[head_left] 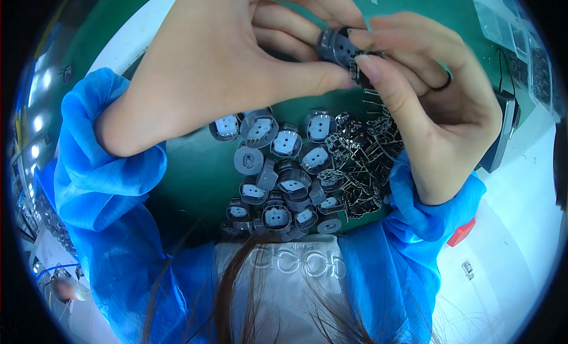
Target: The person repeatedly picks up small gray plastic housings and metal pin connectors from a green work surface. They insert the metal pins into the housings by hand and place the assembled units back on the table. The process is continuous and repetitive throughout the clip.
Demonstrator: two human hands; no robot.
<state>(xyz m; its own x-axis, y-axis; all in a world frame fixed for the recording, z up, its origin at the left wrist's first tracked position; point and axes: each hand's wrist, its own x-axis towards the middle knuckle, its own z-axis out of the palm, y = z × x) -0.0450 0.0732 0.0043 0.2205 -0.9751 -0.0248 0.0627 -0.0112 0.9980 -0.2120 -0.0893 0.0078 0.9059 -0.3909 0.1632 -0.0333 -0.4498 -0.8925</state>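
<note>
Fingers: my left hand pinched the grey housing; my right hand pinched a dark board against it;
Housing: between both hands;
Board: I judged crooked thumb pressure could bend or drop it;

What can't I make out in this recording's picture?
In the head view:
Dark housing: its right end is covered by the right hand.
Small dark part: partly hidden by the right thumb.
Left hand: cut off by the upper edge.
Right fingertips: blurred.
Piled circuit boards: overlap hides their number.
</note>
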